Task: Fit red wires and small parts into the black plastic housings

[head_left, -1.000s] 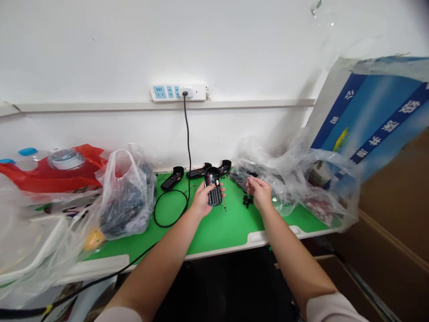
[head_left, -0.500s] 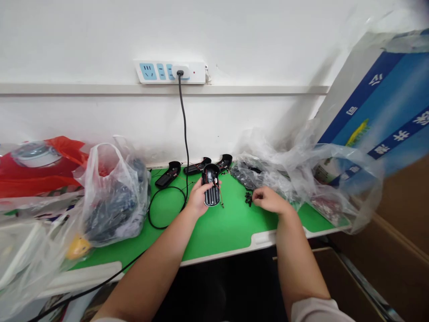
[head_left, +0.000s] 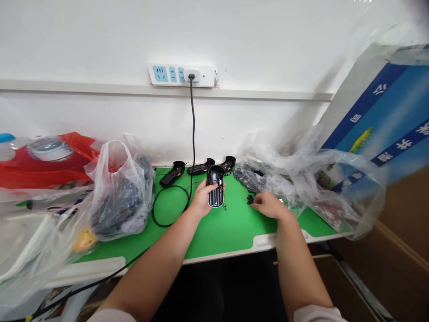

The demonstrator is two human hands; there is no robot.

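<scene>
My left hand is closed round a black plastic casing with thin wires hanging from its right side, its open inner side facing up. My right hand rests over the green tabletop with fingers bent together, beside a small pile of black parts; what is between its fingertips is too small to make out. Behind the held casing lie similar black casings, one at the left, one in the middle and one at the right.
A black cable drops from the wall power strip and coils on the table. Filled plastic bags stand at the left and right. A blue box leans at the far right.
The view has shifted slightly, moving the scene a little to the right. My left hand still holds the casing, and my right hand stays beside the small black parts.
</scene>
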